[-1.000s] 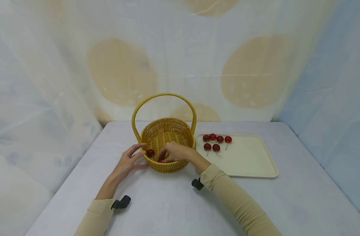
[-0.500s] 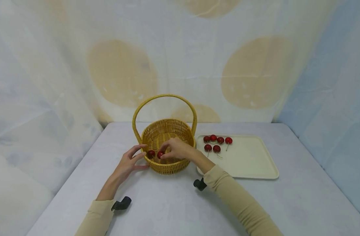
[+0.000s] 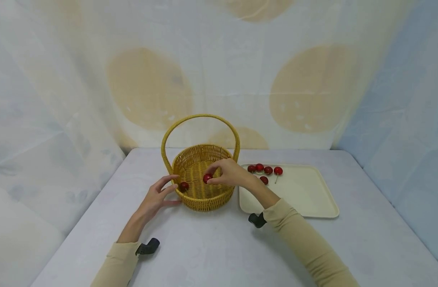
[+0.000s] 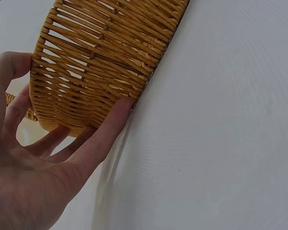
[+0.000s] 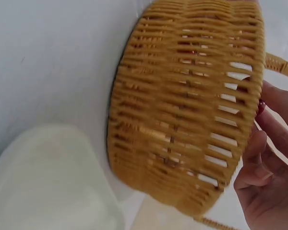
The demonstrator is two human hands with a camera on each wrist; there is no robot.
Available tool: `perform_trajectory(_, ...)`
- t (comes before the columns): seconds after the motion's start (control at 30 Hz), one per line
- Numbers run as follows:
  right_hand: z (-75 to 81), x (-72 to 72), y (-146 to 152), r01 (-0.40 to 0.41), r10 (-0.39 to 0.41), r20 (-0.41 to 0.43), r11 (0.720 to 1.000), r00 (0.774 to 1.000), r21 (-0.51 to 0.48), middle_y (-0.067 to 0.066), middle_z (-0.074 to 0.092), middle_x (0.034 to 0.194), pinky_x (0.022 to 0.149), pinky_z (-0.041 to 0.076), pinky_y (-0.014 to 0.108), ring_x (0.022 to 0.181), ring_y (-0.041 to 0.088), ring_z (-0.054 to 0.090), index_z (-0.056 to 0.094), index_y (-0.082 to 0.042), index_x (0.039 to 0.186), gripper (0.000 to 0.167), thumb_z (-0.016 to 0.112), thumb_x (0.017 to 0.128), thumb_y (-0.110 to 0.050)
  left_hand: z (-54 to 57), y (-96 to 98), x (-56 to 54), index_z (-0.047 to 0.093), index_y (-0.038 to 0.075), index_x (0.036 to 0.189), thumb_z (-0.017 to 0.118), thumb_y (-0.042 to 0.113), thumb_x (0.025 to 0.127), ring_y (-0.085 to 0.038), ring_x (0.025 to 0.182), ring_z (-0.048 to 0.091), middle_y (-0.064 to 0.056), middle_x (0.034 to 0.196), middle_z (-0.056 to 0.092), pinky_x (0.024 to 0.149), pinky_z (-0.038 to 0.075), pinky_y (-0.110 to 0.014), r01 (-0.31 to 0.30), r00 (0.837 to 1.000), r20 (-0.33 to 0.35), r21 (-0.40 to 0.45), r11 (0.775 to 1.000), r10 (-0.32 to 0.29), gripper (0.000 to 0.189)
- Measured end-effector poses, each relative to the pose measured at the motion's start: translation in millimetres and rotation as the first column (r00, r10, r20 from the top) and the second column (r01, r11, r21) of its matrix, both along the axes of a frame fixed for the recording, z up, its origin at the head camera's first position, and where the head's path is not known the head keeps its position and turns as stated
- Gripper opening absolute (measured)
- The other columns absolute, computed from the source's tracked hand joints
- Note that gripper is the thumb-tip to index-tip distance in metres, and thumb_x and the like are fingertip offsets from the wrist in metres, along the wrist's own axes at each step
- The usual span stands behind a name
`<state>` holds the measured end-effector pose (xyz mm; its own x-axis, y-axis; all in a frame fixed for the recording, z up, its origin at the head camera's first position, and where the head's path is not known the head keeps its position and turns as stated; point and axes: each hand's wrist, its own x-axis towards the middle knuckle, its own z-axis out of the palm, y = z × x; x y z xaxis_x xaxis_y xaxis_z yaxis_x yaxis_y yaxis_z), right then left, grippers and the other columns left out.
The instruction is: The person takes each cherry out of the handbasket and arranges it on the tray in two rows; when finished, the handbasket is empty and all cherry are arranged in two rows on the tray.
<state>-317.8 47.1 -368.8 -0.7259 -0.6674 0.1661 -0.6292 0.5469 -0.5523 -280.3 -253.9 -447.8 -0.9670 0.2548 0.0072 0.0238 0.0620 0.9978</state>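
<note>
My right hand (image 3: 230, 173) pinches a dark red cherry (image 3: 207, 178) between thumb and fingertips, above the floor of a yellow wicker basket (image 3: 204, 204). In the right wrist view the cherry (image 5: 260, 106) shows partly past the basket rim (image 5: 253, 103), beside the fingers. My left hand (image 3: 156, 198) rests against the basket's left side. Its spread fingers touch the rim and the woven outer wall (image 4: 96, 62) in the left wrist view. Another cherry (image 3: 184, 186) lies inside the basket, close to the left fingertips.
Right of the basket lies a cream rectangular tray (image 3: 297, 195) with several cherries (image 3: 268, 170) along its back left part; the right forearm partly covers its left side. The basket's tall arched handle (image 3: 204, 115) stands upright. Patterned cloth (image 3: 222, 79) hangs behind the table.
My right hand has lifted the cherry from the basket's front floor and carried it up and to the right. The left hand, basket and the other cherry have stayed in place.
</note>
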Motion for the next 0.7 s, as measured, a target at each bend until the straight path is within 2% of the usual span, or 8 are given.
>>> perform_trajectory(0.23, 7.0, 3.8, 18.9, 0.012, -0.012, 0.013, 1.000, 1.000, -0.012, -0.001, 0.073, 0.105, 0.064, 0.053, 0.021, 0.076, 0.016, 0.063, 0.071, -0.014, 0.115, 0.030, 0.074, 0.088, -0.029, 0.6, -3.9, -0.9, 0.039, 0.006, 0.145, 0.061, 0.029, 0.098, -0.038, 0.146, 0.027, -0.002, 0.161, 0.023, 0.085, 0.058, -0.058, 0.000, 1.000, -0.003, 0.003, 1.000, 0.000, 0.058)
perform_trajectory(0.33, 10.1, 4.5, 30.2, 0.025, -0.024, 0.022, 0.999, 0.999, -0.033, -0.002, 0.073, 0.106, 0.064, 0.053, 0.021, 0.075, 0.012, 0.062, 0.071, -0.016, 0.115, 0.030, 0.074, 0.088, -0.030, 1.0, -5.2, -0.6, 0.038, 0.005, 0.146, 0.061, 0.029, 0.098, -0.039, 0.146, 0.027, -0.003, 0.162, 0.021, 0.085, 0.058, -0.058, 0.002, 1.000, -0.005, 0.003, 1.000, -0.002, 0.058)
perform_trajectory(0.57, 21.1, 7.2, 59.4, 0.089, -0.089, -0.001, 0.993, 0.996, -0.079, -0.004, 0.072, 0.103, 0.045, 0.043, 0.023, 0.049, 0.011, 0.048, 0.072, -0.021, 0.114, 0.029, 0.075, 0.087, -0.031, 3.9, -6.8, -0.8, 0.039, 0.007, 0.146, 0.061, 0.030, 0.098, -0.038, 0.147, 0.026, -0.002, 0.162, 0.020, 0.085, 0.058, -0.057, 0.002, 1.000, -0.009, 0.000, 1.000, -0.002, 0.058)
perform_trajectory(0.7, 26.1, 11.9, 76.2, 0.128, -0.125, 0.036, 0.987, 0.992, -0.094, -0.001, 0.073, 0.100, 0.041, 0.044, 0.024, 0.046, 0.012, 0.052, 0.072, -0.020, 0.114, 0.030, 0.076, 0.087, -0.032, 4.1, -3.7, -1.0, 0.040, 0.008, 0.146, 0.061, 0.029, 0.098, -0.037, 0.146, 0.027, -0.001, 0.161, 0.022, 0.085, 0.057, -0.059, 0.000, 1.000, -0.003, 0.002, 1.000, 0.000, 0.057)
